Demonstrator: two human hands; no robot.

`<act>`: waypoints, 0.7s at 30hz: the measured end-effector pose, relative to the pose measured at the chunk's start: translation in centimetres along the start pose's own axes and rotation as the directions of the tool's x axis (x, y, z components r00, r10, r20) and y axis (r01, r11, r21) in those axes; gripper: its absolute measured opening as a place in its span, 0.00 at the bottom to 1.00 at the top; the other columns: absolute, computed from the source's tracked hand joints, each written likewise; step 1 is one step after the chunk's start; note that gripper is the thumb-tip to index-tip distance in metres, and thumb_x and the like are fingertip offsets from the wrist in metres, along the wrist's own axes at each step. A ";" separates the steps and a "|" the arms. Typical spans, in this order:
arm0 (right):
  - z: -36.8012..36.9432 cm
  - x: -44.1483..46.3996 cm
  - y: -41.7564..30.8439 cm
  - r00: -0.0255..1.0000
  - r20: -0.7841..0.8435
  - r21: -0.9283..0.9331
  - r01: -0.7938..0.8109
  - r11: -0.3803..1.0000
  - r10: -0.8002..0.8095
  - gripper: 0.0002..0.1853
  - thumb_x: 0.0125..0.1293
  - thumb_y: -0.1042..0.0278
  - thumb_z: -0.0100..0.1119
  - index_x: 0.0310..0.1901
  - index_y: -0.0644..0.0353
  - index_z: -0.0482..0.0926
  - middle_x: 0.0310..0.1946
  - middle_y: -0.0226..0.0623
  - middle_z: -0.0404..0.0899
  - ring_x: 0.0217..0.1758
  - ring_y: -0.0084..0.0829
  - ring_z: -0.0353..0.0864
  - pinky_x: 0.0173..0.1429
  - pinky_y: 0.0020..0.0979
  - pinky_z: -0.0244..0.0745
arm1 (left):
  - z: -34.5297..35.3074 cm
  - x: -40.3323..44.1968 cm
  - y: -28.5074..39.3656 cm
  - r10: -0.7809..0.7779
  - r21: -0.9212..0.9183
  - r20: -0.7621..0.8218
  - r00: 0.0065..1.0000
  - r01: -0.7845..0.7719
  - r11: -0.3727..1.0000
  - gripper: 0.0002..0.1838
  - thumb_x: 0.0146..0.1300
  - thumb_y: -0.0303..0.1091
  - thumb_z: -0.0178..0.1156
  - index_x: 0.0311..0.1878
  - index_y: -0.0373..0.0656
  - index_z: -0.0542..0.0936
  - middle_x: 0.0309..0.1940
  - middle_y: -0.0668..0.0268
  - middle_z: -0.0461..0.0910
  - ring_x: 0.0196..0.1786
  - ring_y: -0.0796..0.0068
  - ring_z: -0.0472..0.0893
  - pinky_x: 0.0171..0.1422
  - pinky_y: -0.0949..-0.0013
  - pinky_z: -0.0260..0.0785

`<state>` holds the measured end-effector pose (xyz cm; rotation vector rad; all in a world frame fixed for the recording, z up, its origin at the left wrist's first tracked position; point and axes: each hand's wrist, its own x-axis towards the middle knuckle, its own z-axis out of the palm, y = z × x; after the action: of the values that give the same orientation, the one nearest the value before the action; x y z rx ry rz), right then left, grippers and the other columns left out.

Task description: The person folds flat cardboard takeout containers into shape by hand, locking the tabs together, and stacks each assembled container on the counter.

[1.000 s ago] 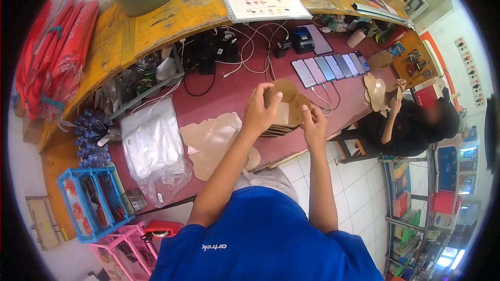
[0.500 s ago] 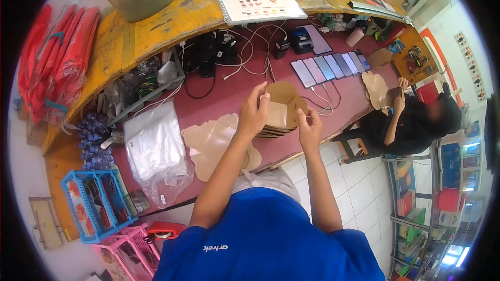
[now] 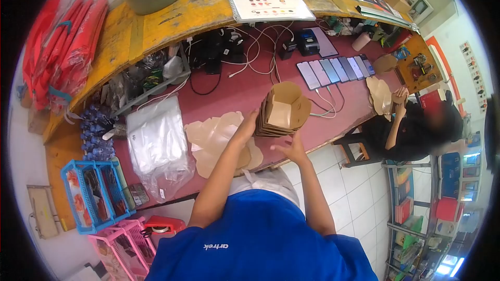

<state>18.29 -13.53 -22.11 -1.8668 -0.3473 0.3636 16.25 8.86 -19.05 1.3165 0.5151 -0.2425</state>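
Observation:
A nested stack of brown paper food boxes point(image 3: 284, 112) stands over the red tabletop, open tops facing up toward me. My left hand point(image 3: 247, 128) is against the stack's left side and grips it; its fingertips are partly hidden behind the cardboard. Just below the stack's lower right corner is my right hand point(image 3: 292, 150), its thumb stretched out and fingers apart, with nothing in it. Left of the stack lie flat unfolded box blanks point(image 3: 211, 138), partly covered by my left forearm.
Clear plastic bags point(image 3: 159, 138) lie at the left, near blue baskets point(image 3: 94, 192). A row of phones point(image 3: 333, 70) with cables lies at the back right. Another person point(image 3: 427, 125) sits at the right, hands on brown cardboard. A yellow shelf point(image 3: 198, 8) overhangs the back.
My left hand has moved from the stack's top edge down to its left side. My right hand has let go of the right flap and dropped lower. The stack shows taller.

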 end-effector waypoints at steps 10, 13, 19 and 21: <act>-1.8 3.8 4.7 0.995 -0.065 0.031 0.077 0.997 -0.075 0.38 0.60 0.79 0.80 0.70 0.62 0.70 0.61 0.41 0.82 0.63 0.36 0.84 0.65 0.38 0.84 | 4.4 4.6 -3.1 0.107 0.068 -0.014 0.994 -0.106 0.992 0.47 0.84 0.67 0.34 0.88 0.38 0.43 0.89 0.52 0.46 0.90 0.57 0.49 0.90 0.59 0.45; -2.1 2.9 3.5 0.995 -0.097 0.009 0.015 1.000 -0.014 0.39 0.62 0.80 0.78 0.72 0.62 0.69 0.62 0.43 0.81 0.64 0.36 0.83 0.65 0.37 0.83 | 2.4 0.9 -1.2 0.131 -0.013 -0.075 0.989 -0.133 0.991 0.45 0.84 0.63 0.39 0.89 0.42 0.43 0.88 0.50 0.48 0.88 0.52 0.52 0.89 0.54 0.50; -1.3 -3.7 7.0 0.938 -0.334 -0.072 -0.123 0.990 0.092 0.21 0.69 0.78 0.72 0.62 0.64 0.81 0.45 0.38 0.87 0.45 0.29 0.88 0.47 0.30 0.85 | -12.0 -5.9 -8.6 0.477 0.233 -0.414 0.775 -0.416 0.879 0.30 0.68 0.27 0.70 0.72 0.41 0.75 0.69 0.54 0.76 0.61 0.60 0.84 0.68 0.59 0.77; 1.0 -5.9 8.1 0.939 -0.292 0.046 -0.177 0.983 0.183 0.11 0.73 0.73 0.70 0.53 0.67 0.84 0.33 0.31 0.85 0.33 0.23 0.85 0.36 0.26 0.81 | -14.3 -9.1 -9.8 0.477 0.272 -0.508 0.718 -0.391 0.879 0.28 0.66 0.26 0.71 0.70 0.42 0.77 0.62 0.56 0.82 0.54 0.64 0.88 0.61 0.61 0.80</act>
<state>13.01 -17.62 -29.67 -1.9060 0.0308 0.2041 0.77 19.13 -25.24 1.6170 0.6684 0.5409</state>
